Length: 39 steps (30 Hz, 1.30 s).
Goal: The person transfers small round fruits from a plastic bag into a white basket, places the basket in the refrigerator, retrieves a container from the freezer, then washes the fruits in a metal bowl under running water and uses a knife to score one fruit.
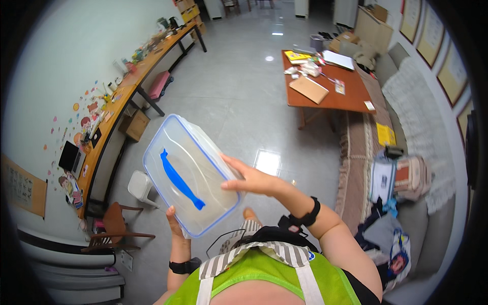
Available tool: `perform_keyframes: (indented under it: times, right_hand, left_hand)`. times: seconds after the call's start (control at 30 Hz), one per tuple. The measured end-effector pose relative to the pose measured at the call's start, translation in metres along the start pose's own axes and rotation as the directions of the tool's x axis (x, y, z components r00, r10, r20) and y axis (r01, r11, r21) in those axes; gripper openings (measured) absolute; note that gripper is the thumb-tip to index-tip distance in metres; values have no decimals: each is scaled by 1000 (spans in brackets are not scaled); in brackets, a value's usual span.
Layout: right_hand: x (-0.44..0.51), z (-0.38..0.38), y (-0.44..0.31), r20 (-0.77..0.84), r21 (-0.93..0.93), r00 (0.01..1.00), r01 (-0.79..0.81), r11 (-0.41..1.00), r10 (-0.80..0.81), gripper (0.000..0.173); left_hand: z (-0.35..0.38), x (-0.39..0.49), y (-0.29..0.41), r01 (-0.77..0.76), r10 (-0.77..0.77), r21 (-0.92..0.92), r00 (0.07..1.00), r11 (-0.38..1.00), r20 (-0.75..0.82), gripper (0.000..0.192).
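A large translucent plastic storage box [190,179] is held up before me, tilted, its lid facing the camera. The lid has a blue rim and a bright blue carrying handle [180,183]. My left hand [174,221] grips the lower left edge, with the thumb showing and the other fingers hidden behind the box. My right hand [248,177] holds the right side, its thumb on the lid's edge and its fingers along the side wall. Whether anything is inside the box cannot be told.
A long wooden desk [131,78] with a laptop [72,159] runs along the left wall. A white stool [140,185] and a wooden chair [114,225] stand at the left. A reddish table [347,95] with papers is ahead right, beside a sofa [411,225] bearing bags and clothes.
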State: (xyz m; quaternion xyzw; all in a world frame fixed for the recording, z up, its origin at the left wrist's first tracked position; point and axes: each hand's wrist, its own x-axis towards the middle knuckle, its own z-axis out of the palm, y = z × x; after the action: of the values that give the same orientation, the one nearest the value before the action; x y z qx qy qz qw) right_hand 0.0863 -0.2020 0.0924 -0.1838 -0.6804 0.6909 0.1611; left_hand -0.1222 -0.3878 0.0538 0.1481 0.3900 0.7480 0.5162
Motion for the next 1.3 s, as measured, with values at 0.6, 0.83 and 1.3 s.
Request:
perform_keyframes:
  times: [0.6,0.83,1.3]
  right_hand:
    - [366,-488,42,-322,488,944,97,867,75,92]
    - [528,-676,54,-387,658,921,238,714,50,81]
    - [745,-1001,90,-726,585,686,582,565,46,73]
  left_hand:
    - [177,678,-45,255,-324,296,921,921,215,83]
    - [268,923,-37,294,-340,192,895,936,290,82]
    - [421,1387,-101,398,-538,372,708,839,458,76]
